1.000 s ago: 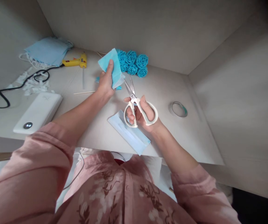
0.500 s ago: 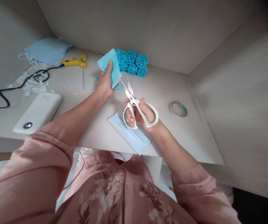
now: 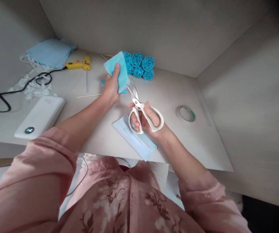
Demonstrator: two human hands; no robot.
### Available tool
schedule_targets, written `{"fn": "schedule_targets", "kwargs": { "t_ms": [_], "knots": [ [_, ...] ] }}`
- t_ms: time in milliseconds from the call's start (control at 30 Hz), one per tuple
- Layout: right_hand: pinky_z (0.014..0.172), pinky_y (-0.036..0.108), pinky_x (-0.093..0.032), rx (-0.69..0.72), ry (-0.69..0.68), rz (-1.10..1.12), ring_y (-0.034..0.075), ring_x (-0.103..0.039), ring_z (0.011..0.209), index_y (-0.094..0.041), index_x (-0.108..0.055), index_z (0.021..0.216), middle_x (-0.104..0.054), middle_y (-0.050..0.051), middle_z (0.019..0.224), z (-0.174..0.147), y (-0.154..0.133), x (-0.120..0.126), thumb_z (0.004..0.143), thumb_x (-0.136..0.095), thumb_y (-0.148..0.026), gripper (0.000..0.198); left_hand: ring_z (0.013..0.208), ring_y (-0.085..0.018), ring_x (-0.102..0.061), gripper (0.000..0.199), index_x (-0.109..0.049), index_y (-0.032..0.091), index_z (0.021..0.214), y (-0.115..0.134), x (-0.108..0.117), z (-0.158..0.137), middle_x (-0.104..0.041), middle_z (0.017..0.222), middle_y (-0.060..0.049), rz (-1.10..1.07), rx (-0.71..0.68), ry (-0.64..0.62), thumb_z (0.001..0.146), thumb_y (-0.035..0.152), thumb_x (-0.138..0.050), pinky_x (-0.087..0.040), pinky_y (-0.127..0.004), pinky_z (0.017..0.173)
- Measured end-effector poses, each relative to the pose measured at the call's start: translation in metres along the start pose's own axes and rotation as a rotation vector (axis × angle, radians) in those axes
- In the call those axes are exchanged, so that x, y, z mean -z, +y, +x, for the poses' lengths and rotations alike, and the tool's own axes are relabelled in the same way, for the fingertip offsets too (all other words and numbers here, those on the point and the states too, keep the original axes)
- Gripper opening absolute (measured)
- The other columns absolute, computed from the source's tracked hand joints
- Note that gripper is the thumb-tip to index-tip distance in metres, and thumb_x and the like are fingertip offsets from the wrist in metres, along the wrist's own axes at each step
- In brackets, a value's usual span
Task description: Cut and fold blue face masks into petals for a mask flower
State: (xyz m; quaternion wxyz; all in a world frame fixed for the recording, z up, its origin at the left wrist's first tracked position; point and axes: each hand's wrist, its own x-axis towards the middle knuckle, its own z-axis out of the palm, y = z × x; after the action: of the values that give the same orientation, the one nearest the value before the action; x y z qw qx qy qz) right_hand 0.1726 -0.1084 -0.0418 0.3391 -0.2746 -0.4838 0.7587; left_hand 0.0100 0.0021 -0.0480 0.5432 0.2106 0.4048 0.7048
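The left hand [image 3: 111,84] is clamped on a bright blue, layered piece of thin fabric [image 3: 122,72], its thumb lying across the face and the other fingers hidden behind; that flat pinch probably stops the layers from sliding over one another. The piece is held tilted, in front of a cluster of turquoise crinkled rosettes [image 3: 136,61], with its lower right corner exposed, perhaps so that the edge stays within reach of a blade. The right hand [image 3: 152,119] has its grip closed around the white-looped handles of a pair of steel scissors [image 3: 136,102], thumb in one loop and fingers in the other, which leaves the blades parted and pointing at that corner; whether they touch it, I cannot tell. Below the scissors, a pale blue pleated face mask [image 3: 139,142] lies slantwise on the light grey counter [image 3: 190,142], near the front edge, where it seems handy without needing a hand. A yellow glue gun with a black cord [image 3: 78,64] and a white rectangular power bank [image 3: 40,116] sit to the left, and a shiny, hollow tape roll [image 3: 193,116] to the right, apparently leaving the middle for both hands.
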Motion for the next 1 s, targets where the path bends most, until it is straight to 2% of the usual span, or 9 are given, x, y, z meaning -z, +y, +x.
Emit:
{"fn": "schedule_targets", "kwargs": {
  "t_ms": [200, 300, 567, 767, 900, 1000],
  "knots": [
    [0.045, 0.023, -0.045, -0.034, 0.067, -0.010, 0.010, -0.051, 0.051, -0.017, -0.061, 0.114, -0.057, -0.004, 0.064, -0.0019, -0.0079, -0.0060, 0.091, -0.050, -0.069, 0.058, 0.069, -0.014, -0.060, 0.038, -0.060, 0.020, 0.079, -0.0047, -0.0002, -0.0003, -0.064, 0.079, -0.002, 0.005, -0.103, -0.005, 0.079, 0.056, -0.074, -0.052, -0.027, 0.069],
    [0.045, 0.023, -0.044, -0.039, 0.063, -0.005, 0.010, -0.051, 0.051, -0.017, -0.061, 0.112, -0.057, -0.003, 0.064, -0.0021, -0.0094, -0.0072, 0.091, -0.051, -0.068, 0.056, 0.069, -0.013, -0.060, 0.038, -0.060, 0.020, 0.079, -0.0062, -0.0001, -0.0011, -0.064, 0.079, -0.002, 0.019, -0.146, -0.034, 0.081, 0.056, -0.073, -0.052, -0.027, 0.069],
    [0.046, 0.023, -0.045, -0.027, 0.109, 0.022, 0.010, -0.050, 0.052, -0.018, -0.063, 0.108, -0.057, -0.003, 0.065, -0.0009, -0.0077, -0.0070, 0.089, -0.053, -0.068, 0.054, 0.083, -0.017, -0.066, 0.042, -0.058, 0.021, 0.082, -0.0067, -0.0023, -0.0060, -0.062, 0.078, -0.002, 0.032, -0.106, 0.022, 0.076, 0.056, -0.078, -0.054, -0.026, 0.069],
    [0.046, 0.023, -0.046, -0.020, 0.127, 0.038, 0.010, -0.051, 0.052, -0.018, -0.064, 0.107, -0.058, -0.002, 0.066, 0.0006, -0.0064, -0.0067, 0.089, -0.053, -0.068, 0.055, 0.097, -0.020, -0.066, 0.040, -0.058, 0.022, 0.082, -0.0087, -0.0024, -0.0079, -0.063, 0.078, -0.003, 0.070, -0.115, -0.023, 0.080, 0.058, -0.074, -0.053, -0.028, 0.072],
    [0.047, 0.023, -0.046, -0.025, 0.137, 0.043, 0.010, -0.051, 0.052, -0.018, -0.064, 0.108, -0.058, -0.002, 0.066, 0.0006, -0.0064, -0.0069, 0.090, -0.052, -0.068, 0.055, 0.092, -0.020, -0.068, 0.041, -0.060, 0.023, 0.089, -0.0081, -0.0025, -0.0065, -0.065, 0.084, -0.003, 0.044, -0.102, -0.009, 0.078, 0.059, -0.075, -0.054, -0.026, 0.068],
    [0.046, 0.023, -0.046, -0.041, 0.125, 0.034, 0.010, -0.052, 0.051, -0.017, -0.064, 0.109, -0.058, -0.003, 0.065, 0.0001, -0.0068, -0.0073, 0.089, -0.054, -0.068, 0.055, 0.086, -0.018, -0.068, 0.042, -0.059, 0.022, 0.088, -0.0071, -0.0027, -0.0056, -0.064, 0.083, -0.002, 0.023, -0.101, 0.028, 0.076, 0.058, -0.077, -0.053, -0.025, 0.064]
  ]
}}
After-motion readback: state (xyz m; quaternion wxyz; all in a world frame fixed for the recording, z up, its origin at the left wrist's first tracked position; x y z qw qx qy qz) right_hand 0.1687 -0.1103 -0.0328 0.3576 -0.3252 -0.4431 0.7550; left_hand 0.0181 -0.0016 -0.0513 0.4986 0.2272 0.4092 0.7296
